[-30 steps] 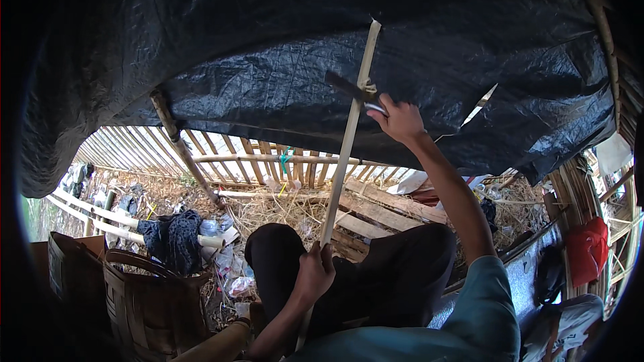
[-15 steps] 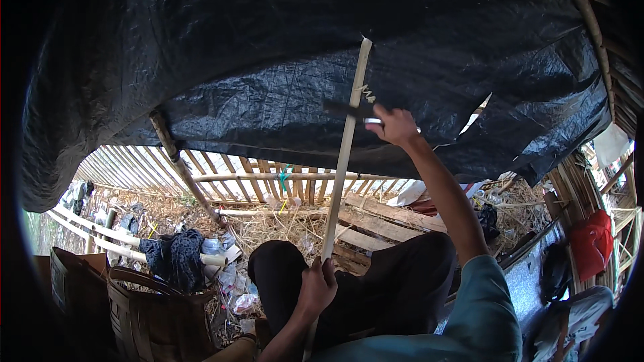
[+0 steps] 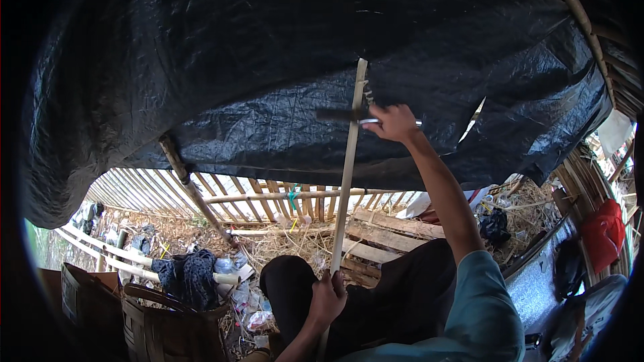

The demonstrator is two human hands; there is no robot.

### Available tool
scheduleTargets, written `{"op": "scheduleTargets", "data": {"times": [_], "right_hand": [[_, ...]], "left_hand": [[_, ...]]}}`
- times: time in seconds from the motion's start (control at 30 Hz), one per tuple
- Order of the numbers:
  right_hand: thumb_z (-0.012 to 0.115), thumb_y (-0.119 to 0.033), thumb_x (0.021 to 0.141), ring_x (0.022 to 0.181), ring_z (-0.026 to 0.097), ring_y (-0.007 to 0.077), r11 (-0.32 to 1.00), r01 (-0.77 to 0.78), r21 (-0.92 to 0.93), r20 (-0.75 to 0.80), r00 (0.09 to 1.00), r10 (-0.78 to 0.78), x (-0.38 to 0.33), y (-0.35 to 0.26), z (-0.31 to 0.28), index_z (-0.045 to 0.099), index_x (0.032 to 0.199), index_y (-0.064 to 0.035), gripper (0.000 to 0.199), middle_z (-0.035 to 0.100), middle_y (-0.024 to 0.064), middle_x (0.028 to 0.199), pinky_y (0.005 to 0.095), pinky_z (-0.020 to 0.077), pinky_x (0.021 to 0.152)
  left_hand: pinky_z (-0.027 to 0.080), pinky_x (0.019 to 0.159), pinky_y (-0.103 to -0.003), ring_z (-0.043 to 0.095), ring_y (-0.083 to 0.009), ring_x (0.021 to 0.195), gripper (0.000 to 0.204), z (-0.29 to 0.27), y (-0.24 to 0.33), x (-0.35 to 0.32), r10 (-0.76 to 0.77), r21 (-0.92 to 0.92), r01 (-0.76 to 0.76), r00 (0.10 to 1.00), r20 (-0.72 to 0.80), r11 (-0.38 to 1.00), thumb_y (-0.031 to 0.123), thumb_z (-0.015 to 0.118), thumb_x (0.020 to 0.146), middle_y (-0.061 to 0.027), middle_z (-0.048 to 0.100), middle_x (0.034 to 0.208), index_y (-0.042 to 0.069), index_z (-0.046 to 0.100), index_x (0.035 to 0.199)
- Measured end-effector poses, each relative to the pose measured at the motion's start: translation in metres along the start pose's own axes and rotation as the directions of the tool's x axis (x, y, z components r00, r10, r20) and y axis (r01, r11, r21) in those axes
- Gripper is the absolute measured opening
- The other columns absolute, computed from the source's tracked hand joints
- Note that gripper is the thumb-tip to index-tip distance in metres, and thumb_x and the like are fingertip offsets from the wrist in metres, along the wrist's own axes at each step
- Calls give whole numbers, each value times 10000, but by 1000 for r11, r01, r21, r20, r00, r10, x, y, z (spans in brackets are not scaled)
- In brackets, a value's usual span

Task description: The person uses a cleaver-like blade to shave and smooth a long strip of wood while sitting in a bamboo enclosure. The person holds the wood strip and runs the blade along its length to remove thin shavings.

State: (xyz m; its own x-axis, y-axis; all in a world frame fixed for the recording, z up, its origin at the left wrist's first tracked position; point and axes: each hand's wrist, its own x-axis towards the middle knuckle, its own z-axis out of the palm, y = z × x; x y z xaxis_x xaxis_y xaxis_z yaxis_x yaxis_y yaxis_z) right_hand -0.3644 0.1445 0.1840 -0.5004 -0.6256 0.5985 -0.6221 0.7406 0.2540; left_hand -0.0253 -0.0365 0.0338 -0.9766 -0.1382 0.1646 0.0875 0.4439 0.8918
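A long pale strip (image 3: 347,181), apparently split bamboo, slants up from between my knees, its far end against the dark plastic sheet. My left hand (image 3: 327,302) is closed around its lower part, near my left knee. Higher up, my right hand (image 3: 396,123) grips a knife (image 3: 337,114) with a dark, motion-blurred blade and a shiny metal handle. The blade crosses the strip, but I cannot tell how deep it bites. Thin curled shavings (image 3: 368,94) cling to the strip's right edge above the knife.
Black plastic sheeting (image 3: 235,114) hangs ahead, with a slit at right. Below it stand a slatted fence (image 3: 261,204) and wooden planks (image 3: 382,236) on straw. Woven baskets (image 3: 171,328) are at lower left; a red bag (image 3: 602,234) hangs at right.
The whole view has shifted slightly. Along the strip, the knife in my right hand is a little closer to the far end. My left hand keeps its hold low on the strip.
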Motion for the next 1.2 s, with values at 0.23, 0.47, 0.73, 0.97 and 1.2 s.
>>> {"op": "scheduleTargets", "data": {"times": [0.23, 0.47, 0.73, 0.97, 1.2], "right_hand": [[465, -589, 810, 681, 630, 348, 833, -550, -54, 30, 833, 552, 29, 6, -9, 566, 915, -110, 501, 622, 141, 654, 413, 506, 611], [440, -605, 814, 695, 638, 332, 993, 84, -86, 252, 966, -60, 22, 15, -19, 584, 975, -125, 525, 631, 137, 680, 416, 511, 604], [455, -605, 810, 690, 633, 330, 999, 31, 26, 238, 971, -36, 40, 3, -20, 592, 989, -148, 510, 637, 143, 730, 440, 500, 648], [378, -596, 852, 842, 617, 357, 795, -607, -8, 107, 790, 604, 44, 11, -20, 591, 1003, -81, 578, 635, 176, 799, 448, 496, 729], [454, -574, 831, 694, 614, 344, 974, -226, 5, 215, 952, 220, -11, -34, -25, 570, 919, -108, 489, 610, 147, 711, 447, 492, 621]], "left_hand": [[454, 445, -415, 588, -385, 566, 229, 2, 1, 8, -13, -5, 13, 1000, 7, 1000, 116, 468, 887, -238, 548, 562, -84, 486, 776], [433, 423, -417, 583, -390, 563, 223, 2, -7, 2, 32, 15, -32, 999, -28, 999, 114, 478, 884, -250, 533, 552, -71, 478, 759], [411, 423, -430, 575, -398, 565, 224, 1, -8, 3, 37, -21, -38, 998, -43, 999, 114, 476, 882, -248, 511, 532, -67, 479, 750], [413, 427, -420, 577, -395, 559, 229, 0, -4, 3, 2, -47, -1, 1000, 13, 999, 127, 481, 883, -245, 520, 539, -73, 489, 770], [420, 438, -396, 591, -382, 575, 217, -3, -8, -2, -9, -83, 12, 999, 40, 996, 122, 483, 884, -228, 540, 567, -65, 491, 775]]}}
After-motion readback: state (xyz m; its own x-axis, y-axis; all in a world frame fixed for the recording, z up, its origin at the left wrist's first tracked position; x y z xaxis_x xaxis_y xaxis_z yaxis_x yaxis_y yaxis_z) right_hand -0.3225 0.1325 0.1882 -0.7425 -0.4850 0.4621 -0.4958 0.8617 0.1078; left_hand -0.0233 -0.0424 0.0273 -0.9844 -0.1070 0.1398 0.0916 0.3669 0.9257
